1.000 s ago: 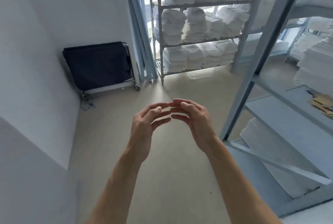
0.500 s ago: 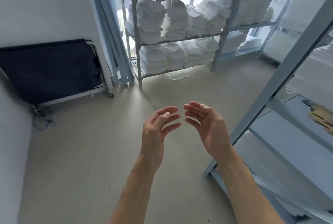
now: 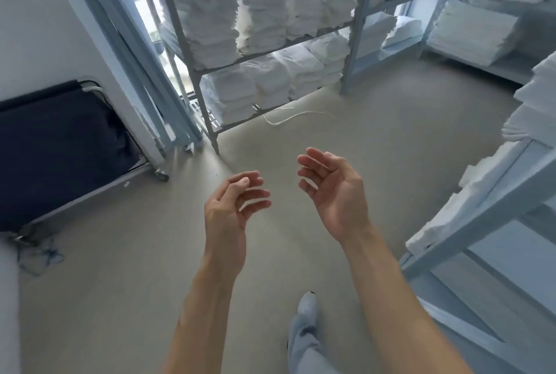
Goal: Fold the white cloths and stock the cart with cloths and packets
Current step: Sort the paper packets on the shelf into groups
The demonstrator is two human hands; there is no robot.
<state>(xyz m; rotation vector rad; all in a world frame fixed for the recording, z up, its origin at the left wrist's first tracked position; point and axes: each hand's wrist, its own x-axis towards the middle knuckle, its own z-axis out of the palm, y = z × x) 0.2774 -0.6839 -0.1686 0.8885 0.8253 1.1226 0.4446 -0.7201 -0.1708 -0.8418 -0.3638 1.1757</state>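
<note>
Both hands hang in front of me over the bare floor and hold nothing. My left hand [image 3: 233,206] has loosely curled fingers. My right hand [image 3: 332,191] is palm-up with relaxed fingers, a short gap from the left. Stacks of folded white cloths [image 3: 231,21] fill a grey wire rack [image 3: 186,51] straight ahead. More white cloths [image 3: 529,121] lie on a pale blue shelf unit [image 3: 487,211] at my right. A dark fabric cart [image 3: 60,145] on wheels stands against the left wall.
A white string [image 3: 296,116] lies on the floor by the wire rack. A tangle of blue thread [image 3: 40,256] sits under the cart's corner. My leg and foot [image 3: 305,310] show below my right arm. Another blue shelf with cloths [image 3: 469,30] stands at the far right.
My hands have drawn apart from fingertips touching to a clear gap. The view has moved forward, closer to the wire rack, and my foot has come into view.
</note>
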